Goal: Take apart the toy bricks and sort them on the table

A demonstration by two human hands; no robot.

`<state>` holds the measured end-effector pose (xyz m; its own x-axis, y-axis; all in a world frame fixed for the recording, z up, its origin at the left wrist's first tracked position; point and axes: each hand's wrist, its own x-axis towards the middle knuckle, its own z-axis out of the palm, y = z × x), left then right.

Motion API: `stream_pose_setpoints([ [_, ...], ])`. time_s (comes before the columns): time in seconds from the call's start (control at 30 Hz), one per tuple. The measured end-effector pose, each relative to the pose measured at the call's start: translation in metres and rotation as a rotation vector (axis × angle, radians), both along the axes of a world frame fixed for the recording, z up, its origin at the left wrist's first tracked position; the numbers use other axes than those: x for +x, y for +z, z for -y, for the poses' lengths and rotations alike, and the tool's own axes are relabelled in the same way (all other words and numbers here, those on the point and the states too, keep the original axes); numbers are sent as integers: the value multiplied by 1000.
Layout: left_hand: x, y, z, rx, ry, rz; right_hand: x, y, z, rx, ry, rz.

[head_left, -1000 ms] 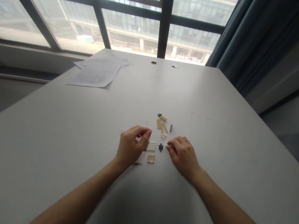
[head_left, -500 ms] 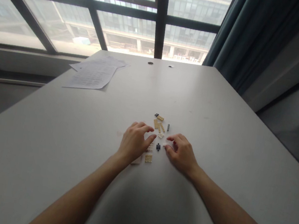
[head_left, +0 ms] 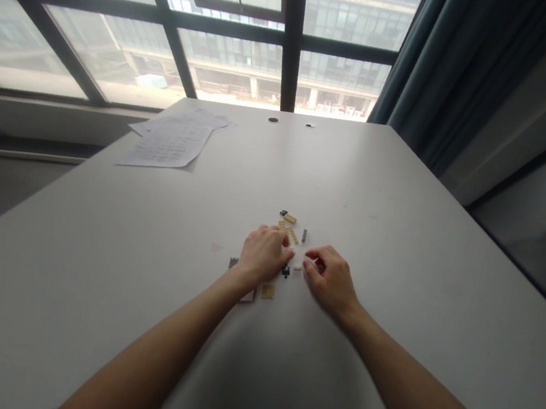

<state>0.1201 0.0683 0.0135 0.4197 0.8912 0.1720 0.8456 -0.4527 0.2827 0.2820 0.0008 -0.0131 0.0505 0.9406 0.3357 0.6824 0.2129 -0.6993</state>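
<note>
Small toy building pieces lie in the middle of a white table. My left hand rests over the cluster with its fingers bent down and together; the cream plate that lay there is hidden under them. Beside its fingertips sits a small black piece. My right hand is curled, with thumb and forefinger pinched at a tiny white piece. A tan square plate lies just in front of my left hand. A grey piece shows to its left. Several tan plates lie beyond the fingers.
A small grey piece and a black one lie at the far side of the cluster. Printed paper sheets sit at the table's far left. Two cable holes are near the far edge, by the window. A dark curtain hangs at the right.
My left hand has slid right and forward over the cream plate, uncovering a grey piece on its left. My right hand has barely moved. The view has tilted slightly.
</note>
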Motion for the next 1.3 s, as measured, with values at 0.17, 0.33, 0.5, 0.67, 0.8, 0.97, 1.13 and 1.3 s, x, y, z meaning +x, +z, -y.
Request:
stream_pose_setpoints([
  [0.17,-5,5,2,-93,63,96,0,-1,-1,3,14,-29],
  [0.33,-19,14,23,110,24,373,-1,3,0,24,-14,-165],
  [0.5,-33,19,55,505,-220,494,-15,18,12,-74,177,-522],
  [0.67,-39,15,64,596,-329,531,-28,27,22,-145,239,-715],
  [0.8,-38,12,63,595,-366,552,-30,30,21,-224,228,-804],
  [0.97,-37,10,63,521,-343,576,-29,31,20,-252,181,-839],
  [1.13,-36,10,62,380,-312,649,-28,25,20,-180,168,-818],
  [1.3,-36,9,61,382,-295,672,-27,21,22,-124,173,-753],
])
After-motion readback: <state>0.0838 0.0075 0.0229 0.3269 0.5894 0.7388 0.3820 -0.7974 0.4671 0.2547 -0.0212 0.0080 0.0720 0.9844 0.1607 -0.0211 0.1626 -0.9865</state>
